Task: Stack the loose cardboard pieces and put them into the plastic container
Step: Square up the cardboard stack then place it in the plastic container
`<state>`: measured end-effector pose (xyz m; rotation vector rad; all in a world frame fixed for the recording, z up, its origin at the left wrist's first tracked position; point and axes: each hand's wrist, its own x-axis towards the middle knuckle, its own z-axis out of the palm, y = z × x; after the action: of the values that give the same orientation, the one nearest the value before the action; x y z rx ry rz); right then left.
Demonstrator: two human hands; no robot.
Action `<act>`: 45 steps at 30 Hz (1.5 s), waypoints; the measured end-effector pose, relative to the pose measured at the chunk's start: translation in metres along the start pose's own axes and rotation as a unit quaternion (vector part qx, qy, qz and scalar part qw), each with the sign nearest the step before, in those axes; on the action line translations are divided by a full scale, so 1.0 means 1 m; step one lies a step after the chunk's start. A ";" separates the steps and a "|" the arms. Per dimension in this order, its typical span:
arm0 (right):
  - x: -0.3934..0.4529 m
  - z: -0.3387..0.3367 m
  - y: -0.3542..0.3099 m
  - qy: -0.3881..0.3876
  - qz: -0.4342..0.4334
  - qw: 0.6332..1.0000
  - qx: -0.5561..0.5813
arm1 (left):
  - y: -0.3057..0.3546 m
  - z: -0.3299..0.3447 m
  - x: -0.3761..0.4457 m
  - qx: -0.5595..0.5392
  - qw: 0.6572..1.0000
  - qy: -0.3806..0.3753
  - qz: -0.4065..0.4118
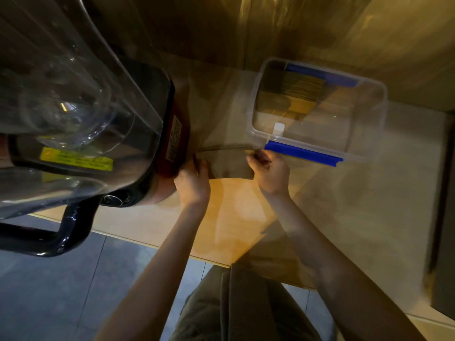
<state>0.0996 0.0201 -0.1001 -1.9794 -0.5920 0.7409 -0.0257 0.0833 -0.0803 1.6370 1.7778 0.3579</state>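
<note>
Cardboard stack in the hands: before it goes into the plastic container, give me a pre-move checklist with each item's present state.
1. Both hands on the cardboard stack: ok; left hand grips its left end, right hand its right end.
2. Pieces squared up: cannot tell; the stack is dim and blurred.
3. Plastic container open: ok; no lid on it, blue clip hanging free at the near rim.
4. Room inside: ok; stacked cardboard fills the far part, the near part looks free.
5. Path to the container: ok; it sits just beyond the right hand, nothing between.
6. Clearance from the blender: not ok; the left hand is right against its base.
</note>
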 end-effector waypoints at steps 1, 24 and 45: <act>-0.001 -0.001 0.000 0.000 0.019 1.000 0.024 | 0.000 0.000 -0.001 -0.012 1.000 -0.010 -0.019; 0.005 -0.012 -0.012 -0.182 0.217 0.953 0.105 | -0.010 -0.003 -0.001 -0.214 0.955 -0.148 -0.140; -0.094 -0.113 0.072 0.007 0.042 0.998 0.042 | -0.003 0.061 -0.092 -0.087 0.954 -0.212 0.196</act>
<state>0.1206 -0.1423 -0.0925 -1.9396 -0.4648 0.7894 0.0087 -0.0198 -0.0989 1.7758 1.0752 0.3011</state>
